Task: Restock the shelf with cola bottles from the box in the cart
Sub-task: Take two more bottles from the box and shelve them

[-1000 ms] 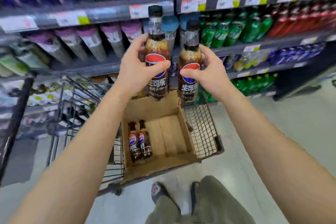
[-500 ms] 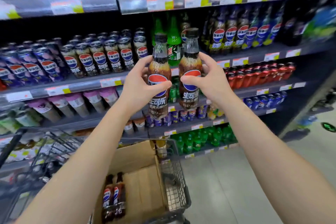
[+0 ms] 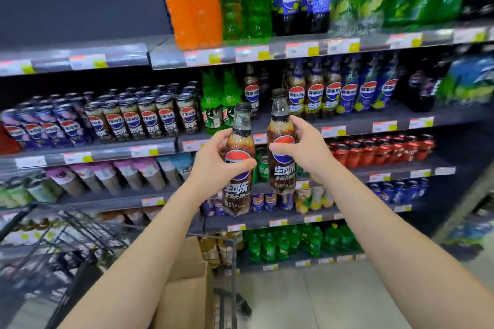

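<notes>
My left hand [image 3: 213, 165] grips a brown cola bottle [image 3: 238, 181] with a black cap and a red-and-blue round logo. My right hand [image 3: 304, 149] grips a second, matching cola bottle [image 3: 280, 165], held a little higher. Both bottles are upright, side by side, in front of the drinks shelf [image 3: 347, 125]. Matching cola bottles [image 3: 315, 96] stand in a row on that shelf, just above and right of my right hand. The cardboard box [image 3: 187, 291] sits in the wire cart [image 3: 230, 275] at the bottom, under my left forearm; its inside is hidden.
Cola cans [image 3: 149, 117] fill the shelf at left, green bottles [image 3: 219, 104] stand beside them. Large orange, green and dark bottles [image 3: 197, 2] line the top shelf. Red cans [image 3: 382, 149] sit lower right. Tiled floor [image 3: 307, 299] lies right of the cart.
The view has tilted up from the cart to the shelves. Both hands have carried their bottles up and toward the shelf; the bottles left in the box are out of sight now.
</notes>
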`<action>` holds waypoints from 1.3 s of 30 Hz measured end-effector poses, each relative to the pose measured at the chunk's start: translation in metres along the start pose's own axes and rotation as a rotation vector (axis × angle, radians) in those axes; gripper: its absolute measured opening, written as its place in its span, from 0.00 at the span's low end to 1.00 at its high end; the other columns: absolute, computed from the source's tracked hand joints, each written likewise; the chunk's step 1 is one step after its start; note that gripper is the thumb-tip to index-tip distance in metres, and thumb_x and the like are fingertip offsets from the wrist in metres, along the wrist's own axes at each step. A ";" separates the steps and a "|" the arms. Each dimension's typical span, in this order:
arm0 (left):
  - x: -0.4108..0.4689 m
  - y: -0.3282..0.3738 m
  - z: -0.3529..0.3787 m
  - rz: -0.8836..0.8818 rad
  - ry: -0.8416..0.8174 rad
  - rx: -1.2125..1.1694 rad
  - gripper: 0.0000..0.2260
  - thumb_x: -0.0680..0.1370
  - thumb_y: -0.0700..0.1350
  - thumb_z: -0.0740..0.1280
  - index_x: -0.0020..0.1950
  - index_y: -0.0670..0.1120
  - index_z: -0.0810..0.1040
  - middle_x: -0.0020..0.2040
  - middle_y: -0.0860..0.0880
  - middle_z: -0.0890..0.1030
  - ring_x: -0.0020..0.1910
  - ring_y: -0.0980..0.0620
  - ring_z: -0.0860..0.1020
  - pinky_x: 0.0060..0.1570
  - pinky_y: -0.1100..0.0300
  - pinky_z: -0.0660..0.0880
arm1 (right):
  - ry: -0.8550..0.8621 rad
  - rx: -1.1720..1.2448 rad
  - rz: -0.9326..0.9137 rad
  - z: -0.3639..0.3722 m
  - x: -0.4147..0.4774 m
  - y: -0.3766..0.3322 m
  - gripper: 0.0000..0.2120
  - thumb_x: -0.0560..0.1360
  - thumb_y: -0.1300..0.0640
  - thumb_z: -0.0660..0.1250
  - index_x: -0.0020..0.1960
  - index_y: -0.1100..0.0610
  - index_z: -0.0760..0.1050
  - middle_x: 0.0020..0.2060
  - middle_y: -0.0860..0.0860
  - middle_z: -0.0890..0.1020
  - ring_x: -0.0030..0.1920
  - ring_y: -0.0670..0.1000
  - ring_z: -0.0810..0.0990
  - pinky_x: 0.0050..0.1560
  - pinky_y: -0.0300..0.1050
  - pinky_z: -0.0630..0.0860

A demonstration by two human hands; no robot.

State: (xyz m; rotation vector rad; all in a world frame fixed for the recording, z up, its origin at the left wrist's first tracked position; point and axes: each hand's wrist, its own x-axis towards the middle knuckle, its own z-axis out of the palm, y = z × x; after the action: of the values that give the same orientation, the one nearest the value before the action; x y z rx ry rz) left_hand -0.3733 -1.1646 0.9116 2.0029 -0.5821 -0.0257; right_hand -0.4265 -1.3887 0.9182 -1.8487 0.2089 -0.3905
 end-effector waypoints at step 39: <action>0.225 -0.067 0.042 0.002 0.038 -0.077 0.39 0.66 0.54 0.84 0.72 0.62 0.69 0.63 0.57 0.78 0.65 0.56 0.77 0.62 0.55 0.79 | 0.185 -0.119 -0.026 0.024 0.313 0.075 0.42 0.77 0.55 0.73 0.82 0.50 0.51 0.78 0.52 0.65 0.76 0.56 0.65 0.72 0.50 0.65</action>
State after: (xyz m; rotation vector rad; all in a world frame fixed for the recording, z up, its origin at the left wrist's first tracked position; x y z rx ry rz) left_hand -0.1591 -1.2668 0.8852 1.9244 -0.5509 -0.0083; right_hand -0.1233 -1.4953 0.8909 -1.9342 0.3405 -0.5785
